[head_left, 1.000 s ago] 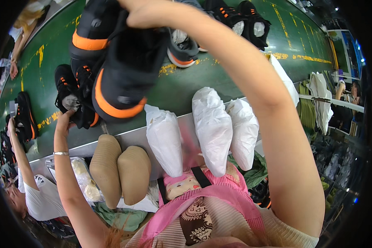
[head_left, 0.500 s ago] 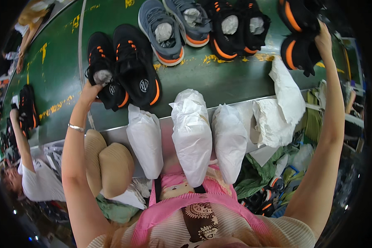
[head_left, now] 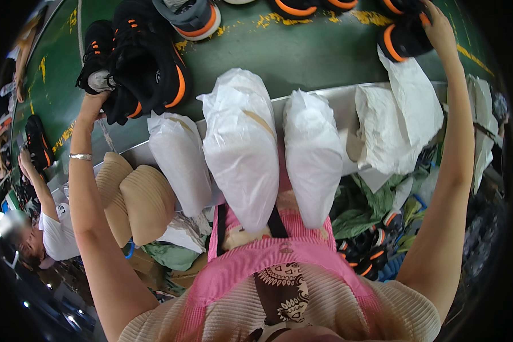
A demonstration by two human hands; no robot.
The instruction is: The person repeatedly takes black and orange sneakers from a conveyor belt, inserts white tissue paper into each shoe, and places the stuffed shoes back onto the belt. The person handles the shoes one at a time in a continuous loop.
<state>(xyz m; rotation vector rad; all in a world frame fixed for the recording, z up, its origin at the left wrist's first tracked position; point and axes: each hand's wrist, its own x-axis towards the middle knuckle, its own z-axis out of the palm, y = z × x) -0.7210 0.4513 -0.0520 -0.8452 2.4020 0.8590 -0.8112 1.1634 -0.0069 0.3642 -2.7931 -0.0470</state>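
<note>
My left hand grips the heel of a black sneaker with orange lace loops, a crumpled paper ball in its opening. Tight against that shoe stands its black mate, orange at the heel. At the far right my right hand is closed on the heel of another black sneaker with an orange heel band; a further black shoe at the picture's upper edge is partly cut off. Both pairs are over the green work surface.
Several white paper-wrapped shapes stand along the near metal edge, with beige ribbed forms to their left and crumpled white paper to their right. A grey sneaker stands farther back. At far left a co-worker's arm reaches toward black shoes.
The shoes and surface sit higher in the picture as the view has shifted. The black sneaker in my right hand is lower relative to the surface. Both hands keep their hold.
</note>
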